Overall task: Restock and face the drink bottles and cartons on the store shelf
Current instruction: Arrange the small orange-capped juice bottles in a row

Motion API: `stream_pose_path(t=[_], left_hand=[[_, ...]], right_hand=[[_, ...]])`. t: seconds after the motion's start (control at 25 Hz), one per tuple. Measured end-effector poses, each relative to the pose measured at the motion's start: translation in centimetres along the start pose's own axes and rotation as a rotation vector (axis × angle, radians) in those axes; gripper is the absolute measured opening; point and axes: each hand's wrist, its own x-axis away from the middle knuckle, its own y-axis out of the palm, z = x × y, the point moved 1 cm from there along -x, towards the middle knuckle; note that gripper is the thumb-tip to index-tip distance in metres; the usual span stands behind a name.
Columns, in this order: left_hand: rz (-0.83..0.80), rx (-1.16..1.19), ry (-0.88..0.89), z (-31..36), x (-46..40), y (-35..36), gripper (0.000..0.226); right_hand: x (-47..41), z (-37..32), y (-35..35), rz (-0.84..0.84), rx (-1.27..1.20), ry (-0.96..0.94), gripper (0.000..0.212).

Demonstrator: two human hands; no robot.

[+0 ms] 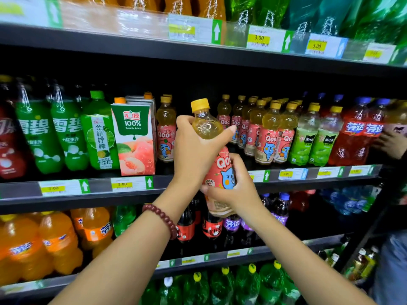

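Both my forearms are bare, with no sleeve showing anywhere along them up to the bottom edge of view. On my left wrist I wear a bracelet of round, glossy, dark red beads strung in a single row; it sits at about seven o'clock from my left hand. My right hand and its wrist carry nothing. My nails are short and unpainted.

Price tags along shelf edges; bead bracelet; possibly another person's hand far right.
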Motion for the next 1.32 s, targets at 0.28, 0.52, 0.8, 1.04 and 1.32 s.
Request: stream_pose_path(t=[0.28, 0.52, 0.8, 1.04, 1.32], left_hand=[[-0.058, 0.150, -0.029, 0.3, -0.8, -0.8, 0.045], [-0.062, 0.123, -0.113, -0.5, -0.9, -1.3, 0.053], [-0.055, 0.197, 0.033, -1.5, -0.9, -2.7, 0.024], [-0.273, 0.179, 0.022, -2.9, -2.4, -3.1, 0.039], [-0.309, -0.358, 0.055, -9.4, -6.3, -6.1, 0.042]], right_hand=[[-0.8, -1.3, -0.5, -0.245, -0.330, 0.083, 0.052], [-1.2, -2.2, 0.5, -0.092, -0.201, 0.008, 0.071], [-1.8, -3.0, 1.2, -0.233, -0.024, 0.080, 0.048], [-3.9, -1.4, 1.0, -0.312, -0.109, 0.098, 0.051], [-9.2, -0.3, 2.3, -0.007, -0.061, 0.000, 0.055]])
